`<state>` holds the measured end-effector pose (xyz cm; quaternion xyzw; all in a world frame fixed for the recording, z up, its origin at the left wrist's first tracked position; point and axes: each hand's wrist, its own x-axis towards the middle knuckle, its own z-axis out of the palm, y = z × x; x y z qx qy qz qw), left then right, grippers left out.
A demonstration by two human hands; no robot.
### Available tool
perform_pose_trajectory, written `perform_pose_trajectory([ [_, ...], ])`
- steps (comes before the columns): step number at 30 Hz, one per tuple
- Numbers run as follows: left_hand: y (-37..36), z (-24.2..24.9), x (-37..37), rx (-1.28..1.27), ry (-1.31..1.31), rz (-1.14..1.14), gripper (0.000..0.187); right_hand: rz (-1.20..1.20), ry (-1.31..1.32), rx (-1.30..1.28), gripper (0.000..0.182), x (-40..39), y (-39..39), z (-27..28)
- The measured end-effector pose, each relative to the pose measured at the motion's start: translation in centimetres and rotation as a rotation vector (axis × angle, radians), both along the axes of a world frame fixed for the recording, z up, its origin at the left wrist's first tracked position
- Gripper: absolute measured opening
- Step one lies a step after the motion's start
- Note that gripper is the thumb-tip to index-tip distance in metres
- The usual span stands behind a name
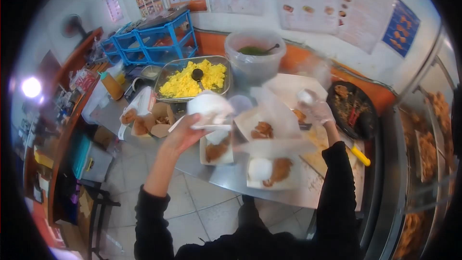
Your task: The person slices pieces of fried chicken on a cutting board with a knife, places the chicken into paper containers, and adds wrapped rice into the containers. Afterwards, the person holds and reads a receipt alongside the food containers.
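Note:
My left hand [187, 132], bare, is closed around the edge of a white container [211, 126] that carries rounded white lumps, blurred. My right hand [320, 110] wears a clear plastic glove and grips a white rounded lump [304, 97], like a portion of rice, over an open paper box [288, 86]. Brown fried food shows in that box. Below my hands stand several more open boxes: one with fried pieces [263, 130], another with a white mound [260, 169] beside a fried piece [279, 171]. A third box [216, 151] also holds both.
A glass tray of yellow scrambled egg [195, 79] with a dark-handled utensil and a tub of green food [254, 50] stand behind. At right are a black mortar [353, 108], a yellow-handled knife [360, 155] on a cutting board and a display case. Fried pieces [142, 124] sit at left.

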<state>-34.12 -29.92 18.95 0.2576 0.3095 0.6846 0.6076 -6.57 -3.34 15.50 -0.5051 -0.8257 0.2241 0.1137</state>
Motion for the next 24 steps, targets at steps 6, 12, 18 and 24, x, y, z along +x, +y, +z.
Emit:
perform_pose_trajectory([
  [6, 15.3, -4.8, -1.7, 0.039, 1.130, -0.335, 0.088, 0.315, 0.509, -0.030, 0.044, -3.4, 1.6, 3.2],
  [12, 17.9, -4.3, -1.0, 0.317, 2.040, -0.378, 0.074, 0.369, 0.277, 0.134, 0.048, -1.3, 2.1, 6.7],
  [18, 5.0, 4.7, -5.1, 0.567, 1.730, 0.360, 0.027, 0.505, 0.914, -0.070, 0.042, -1.3, -1.1, 3.6],
  [24, -6.7, -4.3, -8.0, 0.496, 1.447, 1.260, 0.028, 0.866, 0.301, 0.196, 0.040, -4.8, -1.5, 2.6],
])
